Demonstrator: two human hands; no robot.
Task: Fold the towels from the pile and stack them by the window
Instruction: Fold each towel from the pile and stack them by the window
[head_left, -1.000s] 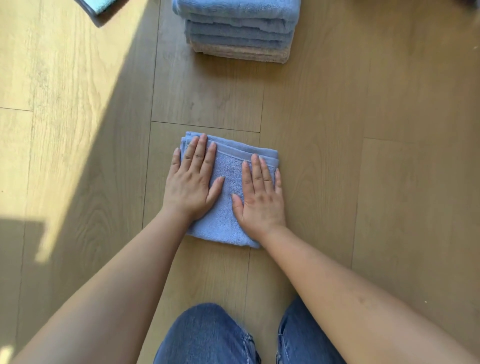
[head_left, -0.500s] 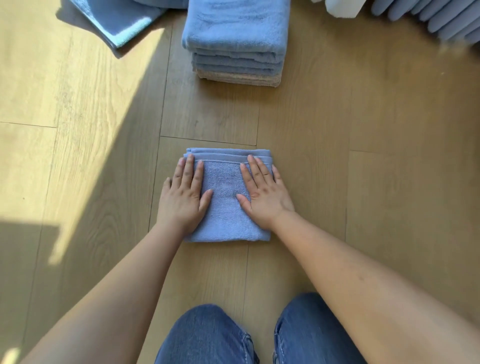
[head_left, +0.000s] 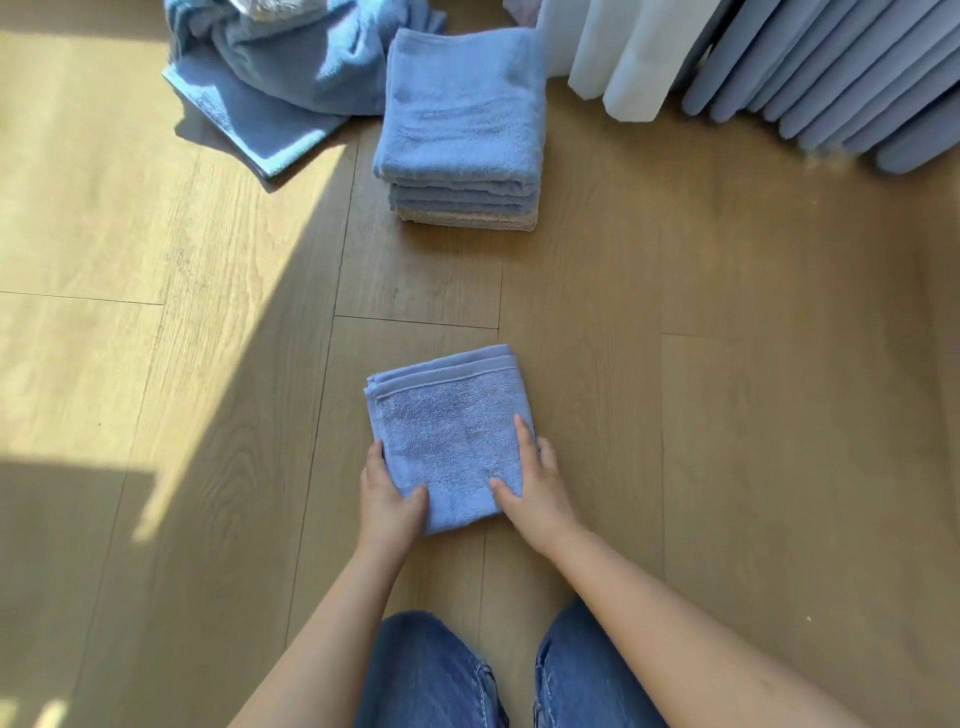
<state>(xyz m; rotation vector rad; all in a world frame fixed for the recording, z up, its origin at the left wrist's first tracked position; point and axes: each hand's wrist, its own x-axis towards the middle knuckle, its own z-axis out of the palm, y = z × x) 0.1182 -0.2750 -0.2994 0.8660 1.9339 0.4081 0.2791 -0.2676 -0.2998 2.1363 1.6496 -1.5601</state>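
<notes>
Head view: the folded towel (head_left: 447, 431) lies on the floor (head_left: 753, 441), well short of the stack (head_left: 462, 130). The left hand (head_left: 389, 501) and right hand (head_left: 540, 493) pinch its near corners, thumbs on top. Lift it by that edge alone and the layers could flop open.

The folded towel (head_left: 447, 436) was a blue terry square with a hemmed band along its far edge, and its layers showed at the far-left corner. It lay flat on the wooden floor (head_left: 727, 415), turned slightly, with the left hand (head_left: 387, 499) and the right hand (head_left: 535, 493) holding its near corners, thumbs on top. Well beyond it stood the stack (head_left: 462, 130) of folded towels, blue ones over a beige one at the bottom. Just left of the stack lay the pile (head_left: 291, 62) of crumpled blue towels.
</notes>
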